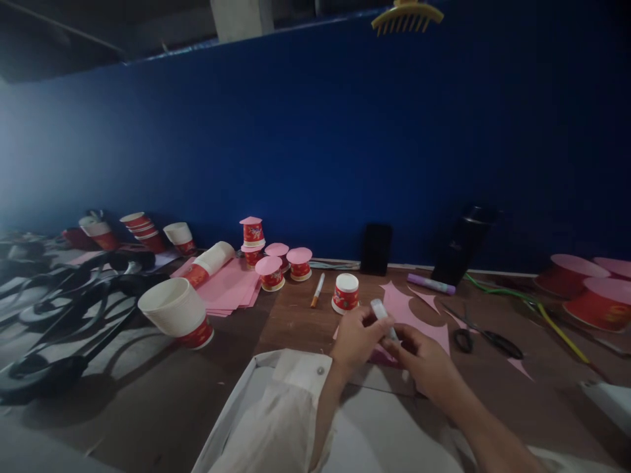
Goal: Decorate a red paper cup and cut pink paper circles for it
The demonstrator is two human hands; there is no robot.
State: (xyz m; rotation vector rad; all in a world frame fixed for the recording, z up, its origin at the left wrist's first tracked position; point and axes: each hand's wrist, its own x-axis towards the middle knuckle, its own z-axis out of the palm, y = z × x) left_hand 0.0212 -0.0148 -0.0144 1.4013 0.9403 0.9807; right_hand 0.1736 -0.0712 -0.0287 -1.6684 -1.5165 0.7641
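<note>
In front of me, my left hand (357, 338) is closed around the upper part of a whitish, translucent glue stick (380, 312). The fingers of my right hand (426, 358) pinch its lower end, which they partly hide. Just beyond my hands a short red paper cup (346, 295) stands upside down, its white base upward. A cut pink paper sheet (411, 315) with curved cut-outs lies beside my right hand. Below my fingers shows a pinkish-purple piece (383, 358), mostly covered.
Red cups with pink paper discs (272, 272) stand behind left, near pink sheets (229, 289). A large white-and-red cup (180, 312) leans at left beside black straps (59, 328). At right lie scissors (486, 334), a purple tube (431, 284) and a black bottle (463, 243). A marker (318, 290) lies behind.
</note>
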